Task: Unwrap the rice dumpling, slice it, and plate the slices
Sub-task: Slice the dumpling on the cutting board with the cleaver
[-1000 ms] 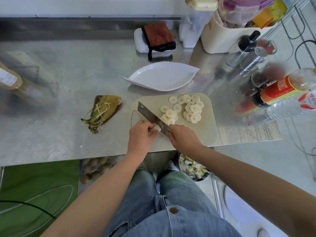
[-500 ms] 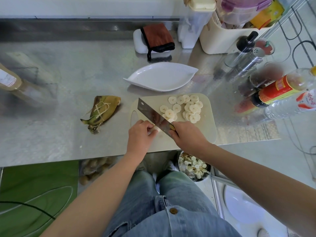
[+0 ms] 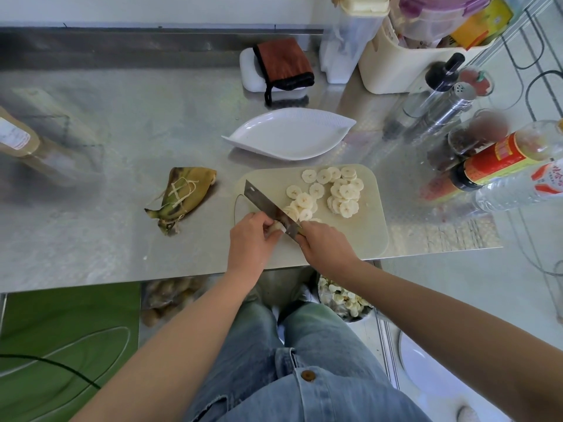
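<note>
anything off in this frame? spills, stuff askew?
Nothing spilled or broken. Slices lie loose on the cutting board, none on the plate yet. The leaf wrapper lies on the table beside the board. Only watch item: left hand holds the dumpling end close against the knife in the right hand.

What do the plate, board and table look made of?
Plate: glossy white with a ribbed rim, so likely glazed ceramic, though melamine would look alike. Board: pale beige, matte and thin, with rounded corners and a cut-out grip, so probably plastic. Table: stainless steel by its look, a silvery sheet with blurred reflections of the bottles.
</note>
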